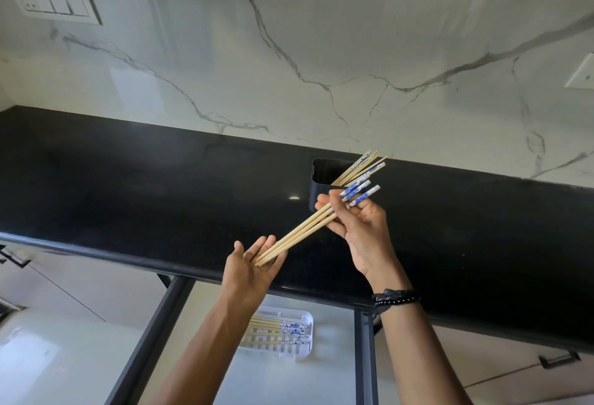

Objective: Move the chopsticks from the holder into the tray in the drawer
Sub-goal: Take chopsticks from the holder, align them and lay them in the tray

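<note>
My right hand (360, 228) grips a bundle of wooden chopsticks (305, 231) with blue-and-white patterned tops, held slanting just in front of the black holder (318, 179). Their thin tips rest on the open palm of my left hand (254, 263). Several more chopsticks (360, 168) lean out of the holder to the right. The holder stands on the black countertop (128, 186). Below, the open drawer (321, 382) holds a white tray (302, 314) with several chopsticks lying in it, partly hidden by my left forearm.
A white marble backsplash (321, 51) rises behind the counter, with a switch plate (54, 4) at upper left. Dark drawer rails (364, 356) frame the drawer. A cabinet handle (559, 359) shows at lower right. A black bracelet (395, 297) is on my right wrist.
</note>
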